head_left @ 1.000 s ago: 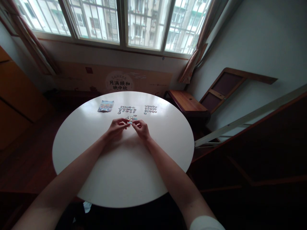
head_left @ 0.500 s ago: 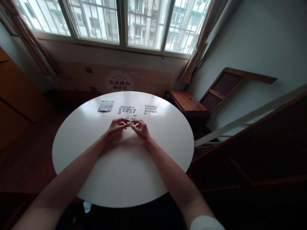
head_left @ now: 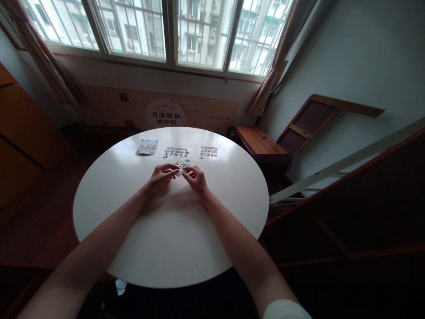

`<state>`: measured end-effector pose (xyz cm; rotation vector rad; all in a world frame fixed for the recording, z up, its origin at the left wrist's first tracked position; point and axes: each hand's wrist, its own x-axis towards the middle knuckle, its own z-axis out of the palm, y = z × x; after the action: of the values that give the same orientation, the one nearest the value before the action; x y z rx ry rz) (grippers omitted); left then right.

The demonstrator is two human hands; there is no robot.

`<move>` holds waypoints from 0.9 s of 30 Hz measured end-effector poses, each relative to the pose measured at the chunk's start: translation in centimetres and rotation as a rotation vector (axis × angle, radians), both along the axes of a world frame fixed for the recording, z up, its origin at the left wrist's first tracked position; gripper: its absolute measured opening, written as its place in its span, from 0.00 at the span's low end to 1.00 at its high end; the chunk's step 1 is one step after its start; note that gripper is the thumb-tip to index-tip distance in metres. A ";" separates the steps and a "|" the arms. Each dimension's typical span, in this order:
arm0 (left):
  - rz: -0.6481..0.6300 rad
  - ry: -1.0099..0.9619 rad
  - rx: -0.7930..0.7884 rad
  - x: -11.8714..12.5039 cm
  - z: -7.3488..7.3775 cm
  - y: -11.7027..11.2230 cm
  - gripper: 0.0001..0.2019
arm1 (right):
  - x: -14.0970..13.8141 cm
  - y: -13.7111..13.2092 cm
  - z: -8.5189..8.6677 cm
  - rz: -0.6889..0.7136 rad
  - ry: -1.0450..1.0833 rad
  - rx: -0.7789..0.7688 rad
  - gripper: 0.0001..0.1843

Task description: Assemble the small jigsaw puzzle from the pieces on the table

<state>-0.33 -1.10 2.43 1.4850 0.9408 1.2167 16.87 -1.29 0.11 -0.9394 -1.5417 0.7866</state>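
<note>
On the round white table (head_left: 172, 239), my left hand (head_left: 160, 176) and my right hand (head_left: 196, 178) meet near the middle, fingers pinched together on a small jigsaw piece (head_left: 180, 170) with a bluish tint. Just beyond the fingertips lies a small joined patch of puzzle (head_left: 183, 164). Farther back, loose pieces are laid out in two groups, one in the middle (head_left: 175, 152) and one to the right (head_left: 208, 151). A small picture card (head_left: 146, 147) lies to their left.
A wooden bench (head_left: 257, 140) and a leaning wooden frame (head_left: 312, 119) stand right of the table. A cardboard panel with printed characters (head_left: 165, 115) leans under the barred window (head_left: 166, 31). Dark wooden railing fills the right side.
Both hands stay pinched together at the same spot; the fingertips have shifted only slightly around the piece.
</note>
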 end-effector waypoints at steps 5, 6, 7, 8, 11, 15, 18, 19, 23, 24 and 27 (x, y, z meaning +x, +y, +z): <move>0.002 0.004 0.005 -0.1 -0.2 0.0 0.19 | 0.0 0.0 0.0 -0.006 -0.018 -0.011 0.14; 0.004 0.011 0.004 -0.1 -0.2 0.1 0.19 | 0.0 0.0 0.0 -0.006 -0.026 -0.011 0.15; 0.006 0.018 0.002 -0.1 -0.2 0.1 0.20 | 0.0 0.0 0.0 -0.007 -0.032 -0.009 0.15; 0.009 0.023 0.001 -0.1 -0.1 0.1 0.20 | 0.0 -0.1 0.0 -0.007 -0.037 -0.007 0.15; 0.011 0.028 0.001 0.0 0.0 0.0 0.19 | 0.0 -0.1 0.1 -0.006 -0.035 -0.006 0.14; 0.017 0.023 0.005 0.1 0.0 0.0 0.18 | 0.0 -0.1 0.1 -0.004 -0.016 -0.008 0.13; 0.019 0.022 0.012 0.1 0.0 0.0 0.17 | 0.0 0.0 0.0 -0.004 -0.009 -0.008 0.13; 0.018 0.022 0.016 0.0 -0.1 0.0 0.17 | 0.0 0.0 0.0 -0.005 -0.010 -0.011 0.13; 0.023 0.031 0.024 0.1 -0.1 0.0 0.18 | 0.0 0.0 0.0 -0.005 -0.012 -0.021 0.13; 0.026 0.037 0.025 0.1 -0.1 0.0 0.18 | 0.0 0.0 0.0 -0.006 -0.012 -0.023 0.13; 0.035 0.055 0.030 0.2 0.0 0.1 0.19 | 0.0 -0.1 0.0 -0.009 -0.015 -0.029 0.14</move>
<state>-0.15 -1.05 2.41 1.5379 0.9928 1.2259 16.85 -1.34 0.15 -0.9745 -1.5420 0.7990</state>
